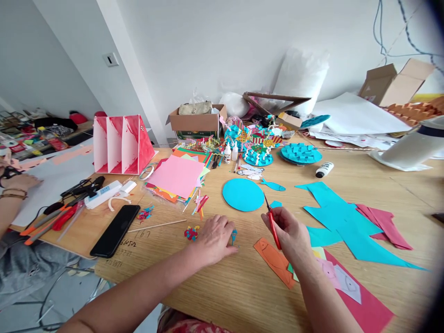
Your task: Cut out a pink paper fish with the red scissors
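My right hand [290, 233] is closed round small red-handled scissors [272, 221], their blades pointing up toward a blue paper circle [243, 194]. My left hand [214, 240] rests knuckles-up on the wooden table [222, 286], its fingertips pinching a small blue paper scrap [234, 235]. An orange paper fish [274, 261] lies just under my right hand. A blue paper fish [273, 186] lies beyond the circle.
Blue offcuts [343, 222] and red paper [379, 222] lie to the right. A stack of coloured sheets [176, 178], a black phone [115, 230], a red-and-white divider [121, 144], glue bottles [231, 152], blue craft discs [300, 153] and boxes fill the far side. Another person's arm [14, 194] is at left.
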The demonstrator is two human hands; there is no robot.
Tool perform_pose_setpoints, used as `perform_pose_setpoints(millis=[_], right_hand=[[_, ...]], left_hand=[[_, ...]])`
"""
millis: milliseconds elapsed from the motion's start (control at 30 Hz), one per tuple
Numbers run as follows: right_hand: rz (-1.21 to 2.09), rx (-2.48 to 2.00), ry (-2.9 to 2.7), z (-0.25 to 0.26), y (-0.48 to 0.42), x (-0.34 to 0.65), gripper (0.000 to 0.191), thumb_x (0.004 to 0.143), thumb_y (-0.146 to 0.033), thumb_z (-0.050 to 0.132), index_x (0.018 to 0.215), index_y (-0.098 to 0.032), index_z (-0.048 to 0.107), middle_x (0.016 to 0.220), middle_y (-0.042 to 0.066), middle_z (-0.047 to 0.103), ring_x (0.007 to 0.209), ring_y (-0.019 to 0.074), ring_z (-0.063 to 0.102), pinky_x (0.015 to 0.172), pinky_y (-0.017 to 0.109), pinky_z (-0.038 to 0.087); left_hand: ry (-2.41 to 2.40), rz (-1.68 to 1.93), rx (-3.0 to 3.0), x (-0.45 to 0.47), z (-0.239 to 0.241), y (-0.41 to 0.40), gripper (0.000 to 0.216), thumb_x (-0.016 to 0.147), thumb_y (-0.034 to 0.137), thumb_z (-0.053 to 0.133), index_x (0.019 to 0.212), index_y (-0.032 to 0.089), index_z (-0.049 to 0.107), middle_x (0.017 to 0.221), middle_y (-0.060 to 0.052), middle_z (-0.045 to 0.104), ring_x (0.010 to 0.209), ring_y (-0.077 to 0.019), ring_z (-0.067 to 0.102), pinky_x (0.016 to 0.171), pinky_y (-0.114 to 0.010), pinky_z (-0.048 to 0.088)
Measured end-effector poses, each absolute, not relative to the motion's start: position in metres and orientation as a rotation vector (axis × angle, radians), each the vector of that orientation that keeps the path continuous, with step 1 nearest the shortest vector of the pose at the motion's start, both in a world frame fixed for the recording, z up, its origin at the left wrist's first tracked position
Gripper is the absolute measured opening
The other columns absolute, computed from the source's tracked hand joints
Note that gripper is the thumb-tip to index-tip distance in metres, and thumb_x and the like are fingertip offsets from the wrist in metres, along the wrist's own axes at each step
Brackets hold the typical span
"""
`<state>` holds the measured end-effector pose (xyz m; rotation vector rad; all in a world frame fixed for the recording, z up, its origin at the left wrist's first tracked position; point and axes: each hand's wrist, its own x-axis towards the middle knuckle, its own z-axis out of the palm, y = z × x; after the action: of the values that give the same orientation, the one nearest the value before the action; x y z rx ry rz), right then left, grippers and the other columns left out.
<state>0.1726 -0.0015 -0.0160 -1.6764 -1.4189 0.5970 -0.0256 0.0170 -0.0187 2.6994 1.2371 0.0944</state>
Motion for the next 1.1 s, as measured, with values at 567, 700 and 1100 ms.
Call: perform_pose_setpoints(millis=[567,700,1100], right_hand=[[0.521,-1.681,-1.444,-0.013,-0.002,0.169,0.035,0.075,-0.055,0.05,0.067,-0.021,0.05,0.05,-0.003,0.049,0.045,0.0125,0.04,0.041,0.024,0.031],[0.518,-1.685,-1.463,-0.014,-0.001,0.17,0.033,0.075,-0.053,0.051,0.066,-0.021,0.051,0.05,-0.003,0.049,0.045,0.0125,0.041,0.041,0.023,0.031],[0.506,-1.697,-1.517,-0.015,-0.001,0.169,0.03,0.076,-0.049,0.05,0.064,-0.021,0.049,0.048,-0.004,0.049,0.044,0.0126,0.042,0.04,0.022,0.032]], left_hand=[[1.116,0.05,2.666,-0.019,-0.022,0.031,0.016,0.078,0.024,0.059,0.09,0.016,0.053,0.095,-0.006,0.056,0.088,-0.0191,0.054,0.077,-0.029,0.043],[1.142,0.026,2.652,-0.015,-0.021,0.028,0.017,0.077,0.026,0.058,0.089,0.015,0.053,0.095,-0.007,0.055,0.089,-0.0201,0.054,0.077,-0.03,0.044],[1.109,-0.118,2.642,-0.007,-0.011,0.037,0.013,0.08,0.01,0.044,0.084,0.014,0.056,0.089,-0.01,0.06,0.081,-0.021,0.059,0.069,-0.03,0.046]])
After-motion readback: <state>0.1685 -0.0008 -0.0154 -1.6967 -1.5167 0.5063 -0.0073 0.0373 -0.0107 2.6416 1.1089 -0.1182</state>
